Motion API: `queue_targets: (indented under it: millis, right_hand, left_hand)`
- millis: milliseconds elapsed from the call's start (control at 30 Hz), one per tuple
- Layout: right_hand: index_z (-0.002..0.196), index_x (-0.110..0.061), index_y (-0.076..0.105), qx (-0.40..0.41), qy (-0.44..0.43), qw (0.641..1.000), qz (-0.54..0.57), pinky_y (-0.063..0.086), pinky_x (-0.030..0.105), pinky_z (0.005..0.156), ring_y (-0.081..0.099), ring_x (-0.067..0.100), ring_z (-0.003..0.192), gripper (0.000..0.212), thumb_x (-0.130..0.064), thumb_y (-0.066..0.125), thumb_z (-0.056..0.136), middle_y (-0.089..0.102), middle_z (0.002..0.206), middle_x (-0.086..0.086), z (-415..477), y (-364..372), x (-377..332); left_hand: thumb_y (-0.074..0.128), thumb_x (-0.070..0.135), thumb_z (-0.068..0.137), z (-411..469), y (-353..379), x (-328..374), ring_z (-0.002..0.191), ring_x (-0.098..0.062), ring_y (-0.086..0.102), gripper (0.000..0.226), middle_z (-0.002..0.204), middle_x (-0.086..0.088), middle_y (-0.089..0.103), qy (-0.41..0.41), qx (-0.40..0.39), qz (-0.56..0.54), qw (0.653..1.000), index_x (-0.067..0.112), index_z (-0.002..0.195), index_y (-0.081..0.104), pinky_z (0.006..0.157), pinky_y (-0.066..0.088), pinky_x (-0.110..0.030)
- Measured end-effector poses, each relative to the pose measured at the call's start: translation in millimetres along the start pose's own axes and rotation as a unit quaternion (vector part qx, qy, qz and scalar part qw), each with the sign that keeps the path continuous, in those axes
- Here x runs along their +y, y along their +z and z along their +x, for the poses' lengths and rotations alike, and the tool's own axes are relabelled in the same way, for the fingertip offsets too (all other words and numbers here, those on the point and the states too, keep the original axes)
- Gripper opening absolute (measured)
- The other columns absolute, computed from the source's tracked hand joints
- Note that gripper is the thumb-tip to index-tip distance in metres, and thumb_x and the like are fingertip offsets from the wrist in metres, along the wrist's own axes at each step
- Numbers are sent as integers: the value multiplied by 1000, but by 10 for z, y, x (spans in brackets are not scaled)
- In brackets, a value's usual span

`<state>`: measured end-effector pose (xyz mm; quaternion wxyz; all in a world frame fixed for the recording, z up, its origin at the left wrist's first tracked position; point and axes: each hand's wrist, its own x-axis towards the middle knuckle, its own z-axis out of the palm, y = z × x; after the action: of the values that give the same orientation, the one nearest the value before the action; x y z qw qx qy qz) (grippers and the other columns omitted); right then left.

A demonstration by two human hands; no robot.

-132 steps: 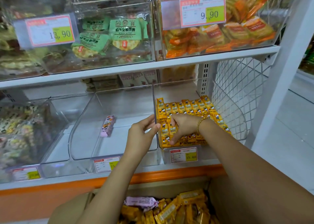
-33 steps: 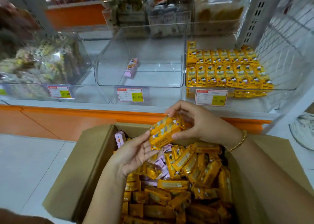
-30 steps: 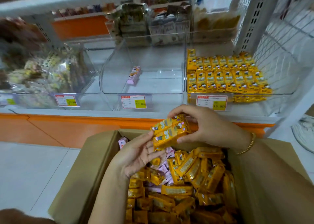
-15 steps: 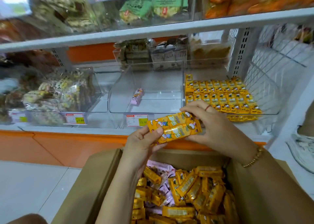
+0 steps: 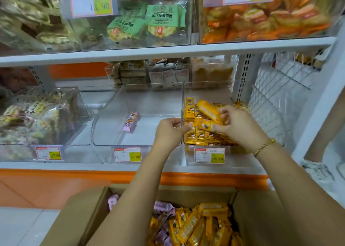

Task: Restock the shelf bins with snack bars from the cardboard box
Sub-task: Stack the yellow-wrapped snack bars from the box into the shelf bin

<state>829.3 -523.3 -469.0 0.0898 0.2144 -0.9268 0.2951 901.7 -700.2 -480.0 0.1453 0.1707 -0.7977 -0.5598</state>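
The open cardboard box (image 5: pixel 78 208) stands on the floor below me, holding several yellow snack bars (image 5: pixel 196 225) and some pink ones (image 5: pixel 162 208). My right hand (image 5: pixel 239 128) grips a few yellow bars (image 5: pixel 207 110) above the clear right bin (image 5: pixel 183 96), which holds rows of the same yellow bars (image 5: pixel 199 137). My left hand (image 5: pixel 169 131) is at that bin's left wall, its curled fingers and thumb pinching the left end of the held bars. The clear middle bin (image 5: pixel 112 118) contains one pink bar (image 5: pixel 131 121).
A left bin (image 5: pixel 37 115) is full of mixed wrapped snacks. The upper shelf (image 5: pixel 168 51) carries bins of green and orange packets. A white wire mesh panel (image 5: pixel 270 105) closes the shelf's right side. Another person's leg and shoe (image 5: pixel 317 171) stand at the right.
Both hands have carried the yellow bars from above the cardboard box up and forward to the right bin. My view has tilted up toward the shelves.
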Motion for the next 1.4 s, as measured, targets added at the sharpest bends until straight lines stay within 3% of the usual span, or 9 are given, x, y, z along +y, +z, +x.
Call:
queue_targets:
  millis: [133, 267, 467, 667, 800, 933, 1033, 1233, 1400]
  right_hand:
    - [117, -8, 58, -52, 58, 997, 14, 44, 24, 69, 57, 17, 82, 40, -25, 70, 82, 61, 111, 6, 289, 123, 157]
    - [111, -8, 65, -37, 102, 994, 21, 48, 27, 73, 57, 16, 82, 29, -14, 69, 83, 60, 88, 1, 395, 52, 322]
    - [100, -8, 65, -82, 128, 986, -70, 45, 28, 75, 60, 23, 95, 32, -31, 75, 80, 63, 98, 8, 382, 19, 363]
    - [61, -10, 55, -23, 165, 986, -29, 35, 26, 49, 52, 19, 60, 24, -19, 70, 76, 51, 58, 5, 393, 147, 285]
    - [67, -7, 59, 23, 254, 960, 118, 45, 14, 46, 58, 5, 46, 18, -17, 66, 79, 61, 48, 0, 471, 139, 380]
    - [105, 3, 54, 38, 345, 828, 441, 52, 22, 41, 63, 15, 44, 23, -6, 65, 87, 61, 73, 15, 517, 127, 349]
    - [112, 6, 54, -9, 359, 788, 500, 58, 28, 50, 64, 24, 63, 25, -1, 61, 89, 62, 90, 21, 570, 202, 287]
    - [121, 8, 52, -2, 374, 782, 499, 57, 33, 76, 63, 21, 66, 36, -3, 63, 88, 57, 126, 20, 723, 388, 212]
    - [115, 7, 61, -32, 343, 835, 429, 57, 29, 79, 63, 17, 66, 30, 2, 64, 86, 65, 114, 15, 860, 451, 82]
  left_hand:
    - [68, 17, 85, 58, 75, 12, 88, -14, 65, 19, 99, -4, 72, 10, 4, 23, 1000, 12, 103, 72, 70, 48, -21]
    - [71, 19, 82, 90, 24, -83, 93, -13, 67, 20, 96, 0, 73, 18, -12, -1, 1000, 16, 102, 74, 82, 49, -26]
    - [73, 22, 81, 86, 10, -147, 89, -8, 69, 24, 94, 2, 74, 45, -22, -28, 998, 16, 104, 74, 75, 48, -19]
    - [64, 28, 88, 57, 7, -163, 87, 2, 66, 27, 97, 5, 73, 66, 3, -56, 996, 14, 110, 71, 76, 48, -13]
    - [61, 21, 91, -35, 89, -228, 98, -3, 64, 26, 106, 6, 70, 141, 99, -9, 985, 14, 115, 68, 83, 49, -11]
    - [61, 18, 91, -96, 131, -223, 89, 8, 60, 26, 104, 11, 67, 165, 117, -5, 979, 16, 116, 68, 72, 41, 2]
    - [60, 17, 92, -90, 118, -220, 86, 19, 57, 27, 102, 16, 64, 164, 111, -16, 980, 17, 118, 67, 71, 40, 3]
    - [61, 18, 92, -81, 112, -230, 90, 17, 57, 28, 108, 11, 66, 157, 101, -32, 982, 17, 119, 66, 71, 41, 2]
    - [60, 18, 92, -93, 104, -229, 89, 20, 57, 29, 108, 12, 66, 156, 89, -38, 983, 18, 120, 66, 71, 42, 2]
